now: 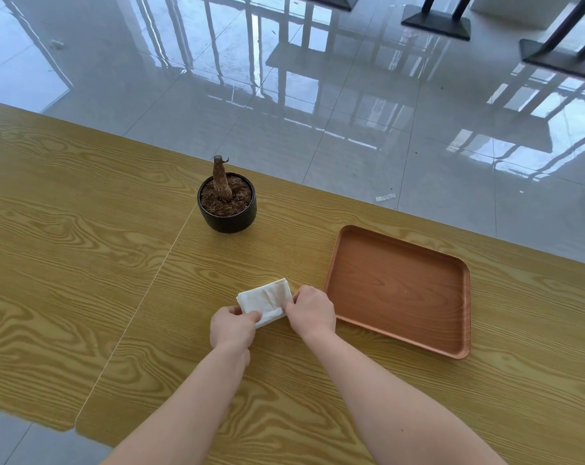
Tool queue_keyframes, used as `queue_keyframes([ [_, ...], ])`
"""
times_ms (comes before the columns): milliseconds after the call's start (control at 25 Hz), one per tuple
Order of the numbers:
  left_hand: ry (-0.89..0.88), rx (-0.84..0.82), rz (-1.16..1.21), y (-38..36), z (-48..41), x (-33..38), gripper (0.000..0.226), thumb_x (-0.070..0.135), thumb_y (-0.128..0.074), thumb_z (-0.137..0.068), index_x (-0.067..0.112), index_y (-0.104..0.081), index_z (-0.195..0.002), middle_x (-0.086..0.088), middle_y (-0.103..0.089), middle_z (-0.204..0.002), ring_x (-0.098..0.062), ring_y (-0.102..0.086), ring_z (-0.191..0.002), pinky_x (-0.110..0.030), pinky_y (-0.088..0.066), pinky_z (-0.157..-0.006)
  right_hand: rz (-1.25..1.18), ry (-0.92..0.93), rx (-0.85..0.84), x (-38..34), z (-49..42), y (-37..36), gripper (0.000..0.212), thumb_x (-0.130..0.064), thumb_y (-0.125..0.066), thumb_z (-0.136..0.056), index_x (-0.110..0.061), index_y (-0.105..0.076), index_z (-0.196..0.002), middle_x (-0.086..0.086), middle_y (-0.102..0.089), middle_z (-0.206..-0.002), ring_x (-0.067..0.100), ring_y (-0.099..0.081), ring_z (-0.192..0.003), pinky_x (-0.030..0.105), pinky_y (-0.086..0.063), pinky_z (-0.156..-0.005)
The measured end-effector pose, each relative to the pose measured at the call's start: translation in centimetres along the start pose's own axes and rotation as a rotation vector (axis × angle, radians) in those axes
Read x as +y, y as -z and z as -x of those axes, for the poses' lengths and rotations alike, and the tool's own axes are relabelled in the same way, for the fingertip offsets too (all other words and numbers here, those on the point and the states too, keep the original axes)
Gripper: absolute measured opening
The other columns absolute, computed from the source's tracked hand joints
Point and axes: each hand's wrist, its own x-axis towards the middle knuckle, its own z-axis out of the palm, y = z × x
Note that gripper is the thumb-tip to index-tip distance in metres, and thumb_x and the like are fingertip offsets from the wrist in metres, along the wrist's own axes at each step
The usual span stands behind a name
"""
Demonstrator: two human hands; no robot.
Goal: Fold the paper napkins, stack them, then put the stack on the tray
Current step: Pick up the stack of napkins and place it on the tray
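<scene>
A small white stack of folded paper napkins (266, 299) lies on the wooden table, just left of a brown wooden tray (398, 286). My left hand (232, 325) grips the stack's near left corner with curled fingers. At the stack's right edge, my right hand (313, 312) pinches the napkins. Nothing lies on the tray. My hands hide the near edge of the stack.
A black pot with a bare brown stump (226, 201) stands behind the napkins. A seam (143, 297) runs across the yellow wood-grain table. Beyond the far table edge lies a glossy tiled floor with black furniture bases (435, 23).
</scene>
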Motion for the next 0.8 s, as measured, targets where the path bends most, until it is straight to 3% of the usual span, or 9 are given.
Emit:
queue_keyframes([
  [240, -0.181, -0.013, -0.032, 0.1, 0.9, -0.4, 0.030, 0.010, -0.073, -0.082, 0.014, -0.060, -0.108, 0.005, -0.064, -0.092, -0.009, -0.061, -0.080, -0.026, -0.046, -0.063, -0.025, 0.001, -0.017, 0.3, 0.1, -0.2, 0.026, -0.037, -0.062, -0.091, -0.013, -0.066, -0.103, 0.005, -0.068, -0.107, 0.028, -0.066, -0.099, 0.036, -0.051, -0.077],
  [400, -0.277, -0.081, 0.032, 0.6, 0.8, -0.6, 0.022, 0.006, -0.068, -0.082, 0.019, -0.060, -0.099, -0.005, -0.068, -0.096, -0.022, -0.068, -0.086, -0.044, -0.060, -0.079, -0.132, 0.023, -0.081, 0.9, 0.1, -0.2, 0.021, -0.040, -0.064, -0.090, -0.019, -0.061, -0.093, 0.000, -0.063, -0.105, 0.022, -0.060, -0.094, 0.034, -0.046, -0.076],
  [480, -0.306, -0.140, 0.093, 0.9, 0.8, -0.5, 0.022, 0.003, -0.067, -0.083, 0.019, -0.060, -0.096, -0.009, -0.068, -0.098, -0.024, -0.070, -0.086, -0.039, -0.062, -0.073, -0.277, 0.015, -0.105, 1.5, 0.4, -0.1, 0.020, -0.037, -0.069, -0.089, -0.020, -0.059, -0.089, 0.000, -0.066, -0.099, 0.021, -0.062, -0.089, 0.039, -0.052, -0.074],
  [560, -0.308, -0.184, 0.167, 1.3, 0.9, -0.3, 0.023, -0.001, -0.066, -0.083, 0.016, -0.060, -0.097, -0.012, -0.068, -0.099, -0.024, -0.072, -0.086, -0.034, -0.062, -0.068, -0.587, -0.059, -0.170, 2.1, 1.0, 0.1, 0.019, -0.029, -0.072, -0.089, -0.015, -0.059, -0.088, 0.004, -0.069, -0.090, 0.020, -0.067, -0.079, 0.045, -0.061, -0.070],
  [640, -0.294, -0.209, 0.222, 1.5, 0.9, -0.1, 0.023, -0.002, -0.066, -0.083, 0.013, -0.060, -0.100, -0.013, -0.067, -0.100, -0.025, -0.072, -0.086, -0.034, -0.061, -0.066, -0.848, -0.120, -0.253, 2.6, 1.7, 0.6, 0.020, -0.023, -0.074, -0.090, -0.009, -0.059, -0.091, 0.008, -0.070, -0.089, 0.018, -0.070, -0.070, 0.039, -0.062, -0.062],
  [800, -0.282, -0.251, 0.200, 1.6, 1.3, -0.1, 0.023, 0.001, -0.069, -0.084, 0.014, -0.061, -0.102, -0.011, -0.070, -0.098, -0.023, -0.074, -0.083, -0.034, -0.062, -0.065, -0.940, -0.092, -0.174, 3.7, 3.0, 1.3, 0.020, -0.012, -0.077, -0.087, -0.005, -0.059, -0.092, 0.015, -0.072, -0.086, 0.019, -0.068, -0.062, 0.035, -0.061, -0.060],
])
